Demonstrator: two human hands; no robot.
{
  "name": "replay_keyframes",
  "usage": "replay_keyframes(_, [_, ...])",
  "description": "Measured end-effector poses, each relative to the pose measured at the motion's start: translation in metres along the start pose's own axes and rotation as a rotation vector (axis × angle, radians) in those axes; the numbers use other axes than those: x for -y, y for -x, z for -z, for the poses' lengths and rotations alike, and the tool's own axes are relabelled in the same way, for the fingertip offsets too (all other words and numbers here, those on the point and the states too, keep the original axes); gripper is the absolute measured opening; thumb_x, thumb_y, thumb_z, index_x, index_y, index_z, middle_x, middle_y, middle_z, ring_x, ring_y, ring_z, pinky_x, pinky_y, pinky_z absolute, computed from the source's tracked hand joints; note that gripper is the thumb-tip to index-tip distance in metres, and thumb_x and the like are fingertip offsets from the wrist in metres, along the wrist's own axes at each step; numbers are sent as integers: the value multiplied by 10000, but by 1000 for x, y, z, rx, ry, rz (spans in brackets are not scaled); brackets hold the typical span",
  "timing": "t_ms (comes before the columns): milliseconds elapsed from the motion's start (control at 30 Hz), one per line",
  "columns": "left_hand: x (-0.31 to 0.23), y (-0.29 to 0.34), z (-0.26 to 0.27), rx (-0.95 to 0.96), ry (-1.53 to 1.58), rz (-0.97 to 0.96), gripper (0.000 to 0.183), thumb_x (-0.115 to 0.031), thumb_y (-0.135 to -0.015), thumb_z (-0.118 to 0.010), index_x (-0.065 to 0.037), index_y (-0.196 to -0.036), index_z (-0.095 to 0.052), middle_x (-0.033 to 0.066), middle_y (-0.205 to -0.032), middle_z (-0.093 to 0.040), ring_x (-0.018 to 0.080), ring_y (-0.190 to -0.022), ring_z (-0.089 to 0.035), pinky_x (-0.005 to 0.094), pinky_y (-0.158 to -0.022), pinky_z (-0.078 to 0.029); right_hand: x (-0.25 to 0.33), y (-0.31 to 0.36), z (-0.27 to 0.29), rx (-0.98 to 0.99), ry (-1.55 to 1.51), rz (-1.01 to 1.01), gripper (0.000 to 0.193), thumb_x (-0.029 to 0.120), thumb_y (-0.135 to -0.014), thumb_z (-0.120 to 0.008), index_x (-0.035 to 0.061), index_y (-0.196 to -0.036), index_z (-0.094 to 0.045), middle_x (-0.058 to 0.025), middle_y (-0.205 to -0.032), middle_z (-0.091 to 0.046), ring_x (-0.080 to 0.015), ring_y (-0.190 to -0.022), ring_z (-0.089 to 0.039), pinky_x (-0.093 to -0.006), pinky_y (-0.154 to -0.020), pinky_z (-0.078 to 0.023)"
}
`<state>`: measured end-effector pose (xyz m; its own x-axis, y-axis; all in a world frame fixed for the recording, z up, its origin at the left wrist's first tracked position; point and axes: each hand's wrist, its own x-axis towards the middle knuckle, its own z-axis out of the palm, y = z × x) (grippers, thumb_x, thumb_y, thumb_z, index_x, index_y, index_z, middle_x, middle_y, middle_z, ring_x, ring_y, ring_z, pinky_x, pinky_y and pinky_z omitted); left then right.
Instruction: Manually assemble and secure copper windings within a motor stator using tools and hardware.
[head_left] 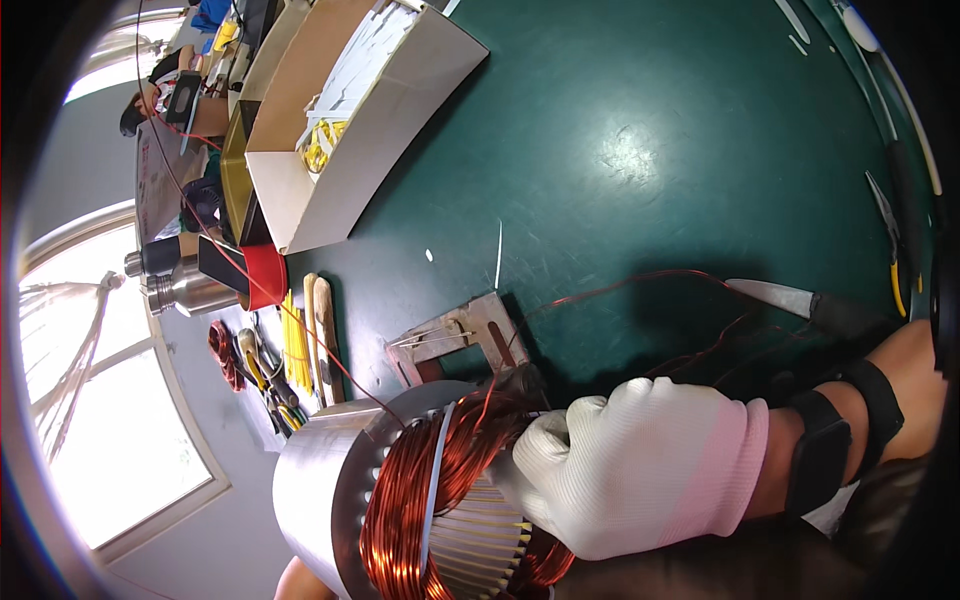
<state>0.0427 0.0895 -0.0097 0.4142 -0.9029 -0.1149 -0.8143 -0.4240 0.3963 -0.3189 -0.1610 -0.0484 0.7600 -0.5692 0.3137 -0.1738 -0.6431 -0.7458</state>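
At lower centre, the right hand (640, 470) curls against the copper coils (395, 530), its grip hidden; the left hand is unseen. Red wire (660, 273) dragged across the knife (778, 297) could get nicked.

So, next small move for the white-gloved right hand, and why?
Probably lift the thin red wire clear of the dark-handled metal knife: it runs from the thick copper-coloured wire bundle across the green tabletop and appears to pass by the blade's tip, so could snag. The white-gloved right hand is closed beside the bundle; anything gripped is hidden.
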Motion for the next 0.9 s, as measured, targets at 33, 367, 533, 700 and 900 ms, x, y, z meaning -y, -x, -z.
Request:
replay_keyframes(33, [0,1,-1,6,3,0,464,-66,-980,-640,34,-1420,-531,150,-1317,-646,247,-1149,-639,407,-1011,-518,-1,0,-1,-7,-7,19,304,281,-843,-704,31,-715,-589,-127,-527,-513,-247,-428,-544,-400,-376,-389])
replay_keyframes(367, [-24,12,-13,-21,68,-136,446,-55,-976,-645,35,-1403,-552,146,-1299,-658,238,-1137,-644,404,-1003,-522,2,-11,14,477,29,87,346,284,-1013,-541,-28,-1013,-691,-229,-923,-723,-431,-788,-738,-493,-697,-601])
replay_keyframes(533, [-45,-5,-21,-66,126,-269,437,-49,-974,-648,35,-1394,-562,144,-1290,-663,234,-1131,-646,403,-1000,-524,3,-6,30,543,272,245,252,198,-991,-557,16,-1101,-694,-169,-1010,-698,-374,-786,-745,-474,-656,-591])
replay_keyframes(700, [-39,-14,-49,-72,200,-309,428,-44,-972,-650,35,-1386,-572,143,-1281,-669,229,-1125,-649,402,-996,-525,-2,75,74,230,408,251,376,163,-958,-583,153,-1331,-631,-92,-797,-618,-271,-629,-690,-391,-470,-528])
replay_keyframes(900, [45,-6,-119,-495,42,-253,415,-67,-871,-755,50,-1255,-651,186,-1165,-734,286,-992,-725,404,-882,-569,11,80,158,-83,633,49,346,110,-881,-656,225,-1185,-774,-73,-726,-561,-251,-565,-618,-398,-477,-480])
